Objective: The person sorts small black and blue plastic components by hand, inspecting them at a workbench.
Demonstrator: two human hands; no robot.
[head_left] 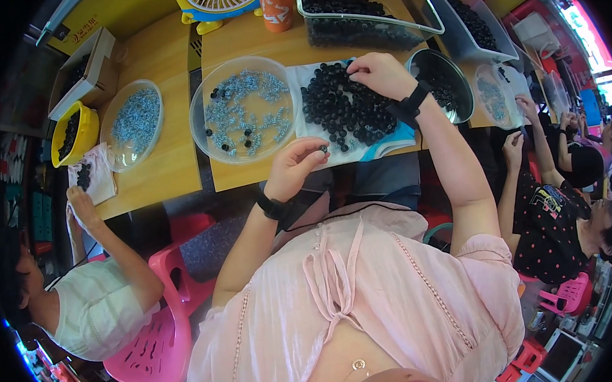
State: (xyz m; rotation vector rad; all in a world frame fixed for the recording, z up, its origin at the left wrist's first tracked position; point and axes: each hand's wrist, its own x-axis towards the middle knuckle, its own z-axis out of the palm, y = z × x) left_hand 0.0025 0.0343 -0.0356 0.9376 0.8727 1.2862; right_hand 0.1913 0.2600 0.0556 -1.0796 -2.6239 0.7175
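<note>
My left hand (296,168) is closed in a pinch on a small round black cap (324,148), held just in front of the table's near edge. My right hand (383,75) reaches over the far side of a heap of black caps (346,108), thumb and fingertips pressed together; what they grip, if anything, is too small to make out. The heap lies on a white and blue cloth (401,137). Left of it stands a round clear tub (197,117) holding many small bluish clear pieces (244,100) and several black caps.
Behind the heap is a clear bin (363,30) of black parts, with a dark round bowl (461,76) to its right. An orange cup (277,9) and a yellow-blue fan (221,1) stand at the back. Co-workers sit on both sides, near a pink chair (158,347).
</note>
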